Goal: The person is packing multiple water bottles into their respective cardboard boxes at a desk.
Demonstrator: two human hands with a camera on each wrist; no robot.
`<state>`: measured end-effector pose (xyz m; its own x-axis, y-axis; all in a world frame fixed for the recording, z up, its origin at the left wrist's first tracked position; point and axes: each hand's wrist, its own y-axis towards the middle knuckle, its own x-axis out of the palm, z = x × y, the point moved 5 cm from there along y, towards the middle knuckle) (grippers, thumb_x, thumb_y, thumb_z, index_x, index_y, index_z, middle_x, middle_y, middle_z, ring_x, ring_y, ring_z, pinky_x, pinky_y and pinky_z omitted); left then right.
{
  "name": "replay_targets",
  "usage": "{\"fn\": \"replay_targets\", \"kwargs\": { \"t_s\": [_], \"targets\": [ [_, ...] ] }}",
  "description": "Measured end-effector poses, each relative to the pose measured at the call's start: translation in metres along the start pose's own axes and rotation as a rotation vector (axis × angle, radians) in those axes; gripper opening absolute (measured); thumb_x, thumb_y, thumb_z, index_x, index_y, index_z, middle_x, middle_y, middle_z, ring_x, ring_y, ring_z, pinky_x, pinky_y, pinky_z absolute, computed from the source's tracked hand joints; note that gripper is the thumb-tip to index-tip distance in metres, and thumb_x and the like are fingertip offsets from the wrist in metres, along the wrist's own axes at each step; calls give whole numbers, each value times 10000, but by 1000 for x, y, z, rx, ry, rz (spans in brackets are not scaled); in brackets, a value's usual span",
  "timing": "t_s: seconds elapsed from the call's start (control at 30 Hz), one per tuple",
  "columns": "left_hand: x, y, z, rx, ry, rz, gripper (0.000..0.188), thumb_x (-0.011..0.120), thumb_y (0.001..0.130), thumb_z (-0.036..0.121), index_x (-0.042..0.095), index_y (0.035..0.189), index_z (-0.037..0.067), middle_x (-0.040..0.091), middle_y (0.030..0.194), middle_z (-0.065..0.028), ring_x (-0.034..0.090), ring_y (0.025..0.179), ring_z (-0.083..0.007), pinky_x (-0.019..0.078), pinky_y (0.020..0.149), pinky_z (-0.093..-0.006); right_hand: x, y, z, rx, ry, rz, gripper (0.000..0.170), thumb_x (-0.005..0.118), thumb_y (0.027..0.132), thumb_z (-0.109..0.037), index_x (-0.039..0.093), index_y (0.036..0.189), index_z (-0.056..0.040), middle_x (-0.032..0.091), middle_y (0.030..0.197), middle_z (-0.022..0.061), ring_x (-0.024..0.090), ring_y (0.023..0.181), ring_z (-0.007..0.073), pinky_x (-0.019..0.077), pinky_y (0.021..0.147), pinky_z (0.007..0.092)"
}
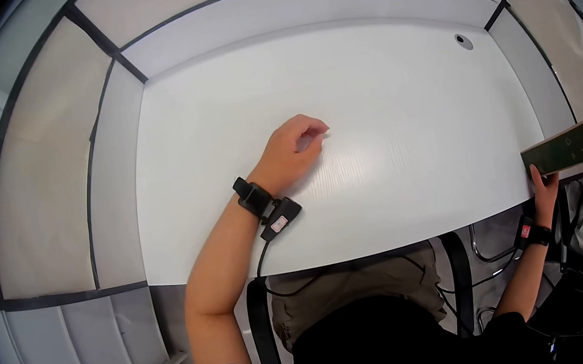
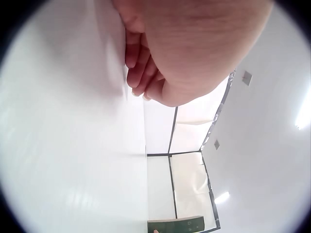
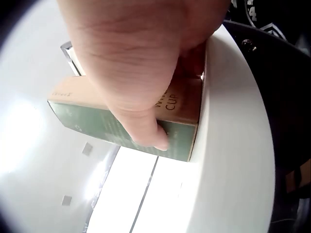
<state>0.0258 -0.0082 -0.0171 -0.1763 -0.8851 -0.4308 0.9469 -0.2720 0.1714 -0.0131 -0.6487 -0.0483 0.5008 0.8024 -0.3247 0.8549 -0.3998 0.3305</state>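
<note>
My right hand (image 1: 545, 191) grips a box (image 1: 564, 147) at the right end of the white table (image 1: 383, 85). In the right wrist view the box (image 3: 92, 118) has a green face and a brown side with the printed word "CUP". The thumb (image 3: 158, 138) lies on the green face, while the other fingers are mostly hidden behind the hand. Near the middle of the table, my left hand (image 1: 289, 154) rests with its fingers loosely curled and nothing in them. The left wrist view shows those fingertips (image 2: 138, 80) close to the tabletop.
Pale panels with dark edging stand around the table's back and sides, such as the left panel (image 1: 54, 180). A round cable hole (image 1: 463, 42) sits in the back right corner. Cables run from both wrist cameras past the chair (image 1: 262, 329). Black furniture (image 1: 582, 312) stands at the lower right.
</note>
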Motion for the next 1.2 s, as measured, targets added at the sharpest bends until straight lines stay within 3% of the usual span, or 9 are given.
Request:
{"fn": "replay_targets", "kwargs": {
  "t_s": [0.17, 0.3, 0.43, 0.6, 0.73, 0.87, 0.93, 1.0, 1.2],
  "targets": [
    [1, -1, -1, -32, -1, 6, 196, 583, 952, 74, 650, 1126, 15, 657, 1105, -98, 640, 1061, -227, 507, 962, -346, -2, -10, -3, -57, 13, -20, 442, 695, 959, -88, 519, 1350, 20, 591, 1302, 98, 567, 1159, 167, 447, 1000, 308],
    [-1, -1, 1, -37, -32, 10, 194, 578, 951, 68, 649, 1122, 14, 657, 1105, -97, 643, 1061, -223, 506, 975, -343, -59, -32, -2, -147, -288, 455, 482, 392, 1089, -353, 552, 1338, 27, 590, 1272, 161, 606, 1120, 246, 475, 942, 347],
    [1, -1, 3, -41, -35, 8, 194, 576, 942, 56, 648, 1117, 11, 656, 1106, -97, 647, 1065, -219, 508, 977, -343, -120, -41, 29, 39, -125, 814, 479, 505, 1057, -352, 577, 1245, 83, 626, 1159, 188, 638, 1023, 265, 493, 853, 350],
    [1, -1, -1, -30, -41, 9, 192, 580, 940, 57, 648, 1114, 13, 655, 1110, -95, 646, 1062, -219, 510, 963, -345, -166, -23, 66, -43, -558, 573, 531, 565, 1046, -329, 508, 1337, 111, 613, 1255, 251, 626, 1101, 320, 481, 981, 379],
    [2, -1, 0, -55, -15, 18, 195, 585, 945, 53, 654, 1125, 25, 657, 1108, -73, 627, 1079, -202, 491, 971, -338, -186, 7, 105, 71, -194, 441, 567, 528, 1061, -328, 437, 1468, 56, 457, 1499, 262, 502, 1349, 333, 428, 1105, 380],
    [2, -1, 1, -59, -5, 16, 206, 581, 944, 35, 655, 1136, 31, 656, 1120, -65, 620, 1097, -190, 481, 988, -334, -181, 40, 106, -180, -502, 129, 480, 504, 1043, -148, 432, 1496, -6, 349, 1588, 219, 403, 1435, 364, 375, 1161, 410],
    [1, -1, -2, -56, -15, 6, 206, 580, 943, 33, 654, 1135, 31, 657, 1127, -67, 619, 1098, -185, 481, 987, -331, -215, 78, 159, -160, -539, 130, 469, 491, 1028, -116, 445, 1480, -2, 377, 1568, 229, 401, 1427, 396, 367, 1170, 429],
    [2, -1, -4, -66, -24, 5, 205, 581, 943, 33, 653, 1134, 31, 656, 1126, -67, 618, 1097, -185, 480, 984, -330, -200, 89, 141, -341, -1180, 5, 431, 496, 988, -42, 487, 1411, 39, 451, 1492, 265, 420, 1376, 451, 378, 1152, 478],
    [2, -1, -2, -31, -16, 22, 197, 584, 935, 56, 647, 1119, 25, 650, 1102, -84, 647, 1047, -207, 510, 964, -333, -231, 124, 197, -448, -1132, -22, 406, 512, 930, -33, 532, 1329, 36, 573, 1279, 276, 514, 1204, 469, 436, 1017, 484]
  ]
}}
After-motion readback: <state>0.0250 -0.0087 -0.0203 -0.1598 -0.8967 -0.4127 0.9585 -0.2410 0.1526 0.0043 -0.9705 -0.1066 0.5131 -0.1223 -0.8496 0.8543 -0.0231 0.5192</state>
